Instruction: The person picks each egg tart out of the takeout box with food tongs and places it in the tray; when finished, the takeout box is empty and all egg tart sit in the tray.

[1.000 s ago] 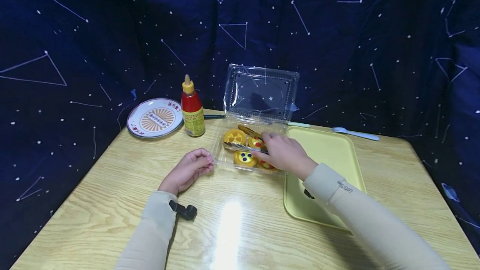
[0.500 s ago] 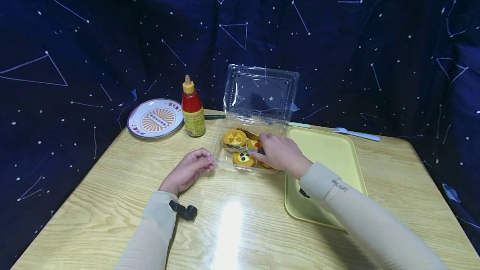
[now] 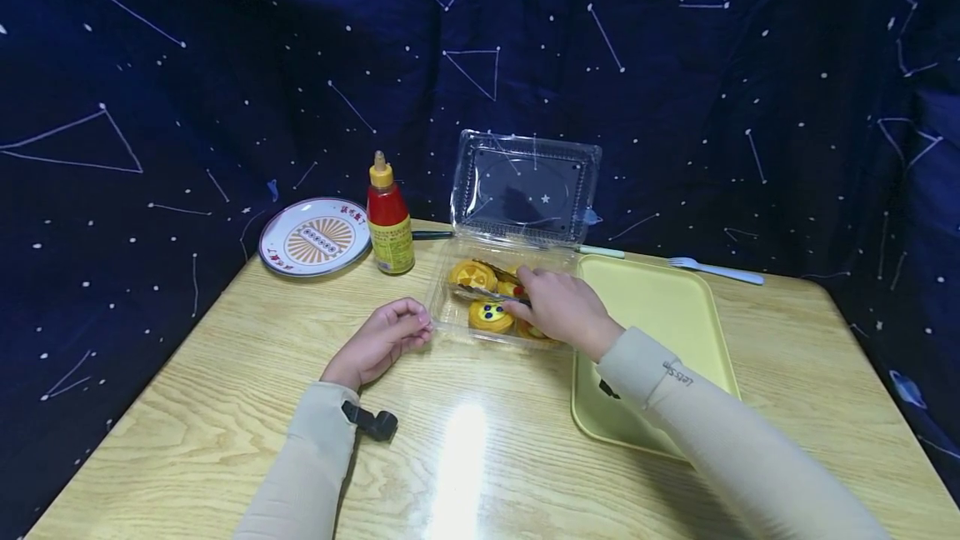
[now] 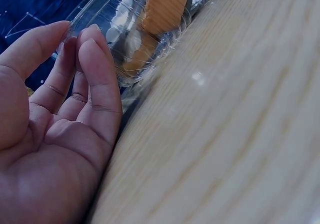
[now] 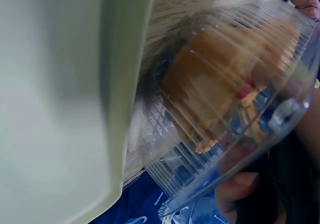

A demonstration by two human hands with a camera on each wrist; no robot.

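In the head view, my right hand (image 3: pixel 564 308) grips a pair of metal tongs (image 3: pixel 476 294) by its dark handles. The tongs' two arms are spread over the pastry tarts in a clear plastic container (image 3: pixel 441 319), whose lid (image 3: pixel 525 186) stands raised behind. One tart (image 3: pixel 472 275) has orange slices on top, another tart (image 3: pixel 491 317) has blue berries, and red-topped tarts are partly hidden under my right hand. My left hand (image 3: pixel 380 340) pinches the container's near left corner; in the left wrist view its thumb and fingertips (image 4: pixel 92 48) meet at the clear rim.
Right beside the container lies a yellow tray (image 3: pixel 660 307), beneath my right forearm. A red sauce bottle (image 3: pixel 390 227) and a patterned plate (image 3: pixel 315 237) stand at the left. Along the back edge lie a blue fork (image 3: pixel 716 270), a pale handle (image 3: pixel 602 252) and a dark handle (image 3: pixel 431 234).
My right hand has shifted slightly left with the tongs, whose arms sit a little lower and closer together among the tarts. The left hand keeps its hold on the corner.
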